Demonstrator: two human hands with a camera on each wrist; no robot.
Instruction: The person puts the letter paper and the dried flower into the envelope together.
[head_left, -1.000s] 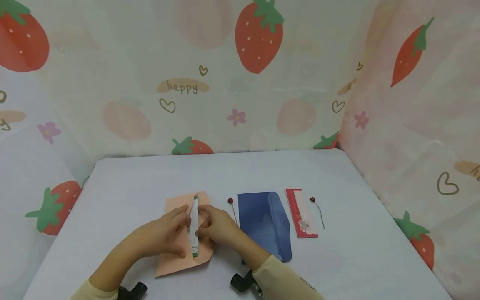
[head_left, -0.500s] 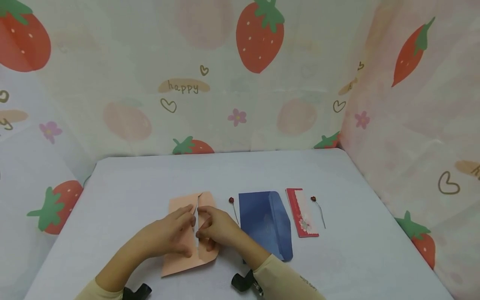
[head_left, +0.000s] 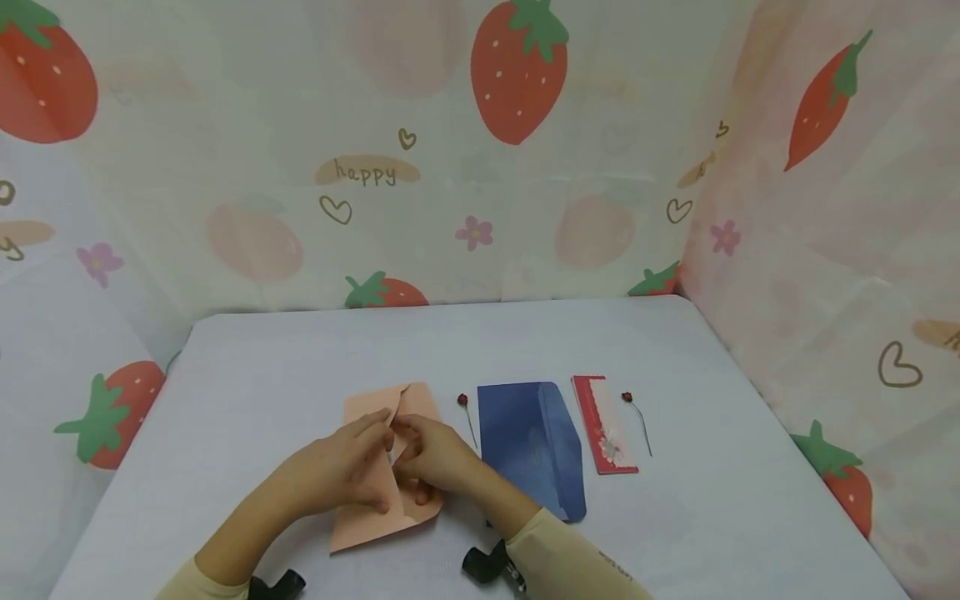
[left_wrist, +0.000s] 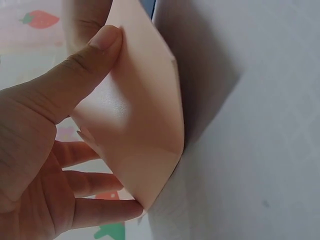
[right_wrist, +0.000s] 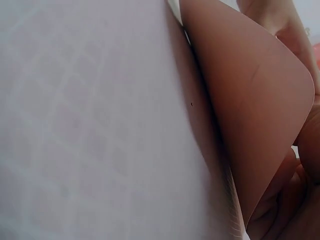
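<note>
In the head view a peach envelope (head_left: 367,529) lies slightly askew on the table, a thin white edge of a card (head_left: 391,455) showing in its opening. My left hand (head_left: 333,471) grips the envelope's body; the left wrist view has the thumb on the peach paper (left_wrist: 140,115) and the other fingers along its far edge. My right hand (head_left: 438,454) has curled fingers at the flap side and pinches the envelope there, fingertips at the opening. The right wrist view shows the raised flap (right_wrist: 255,85), rounded at its corner. Most of the card is hidden inside.
Right of the envelope lie a small dried red rose (head_left: 462,401), a blue envelope (head_left: 513,446), a red and pink card with a flower (head_left: 604,429) and another rose (head_left: 627,398). The white table (head_left: 262,375) meets strawberry-print cloth behind.
The white and green card, plainly visible in the opening a second ago, has gone almost wholly inside the peach envelope. The envelope and left hand have shifted slightly right.
</note>
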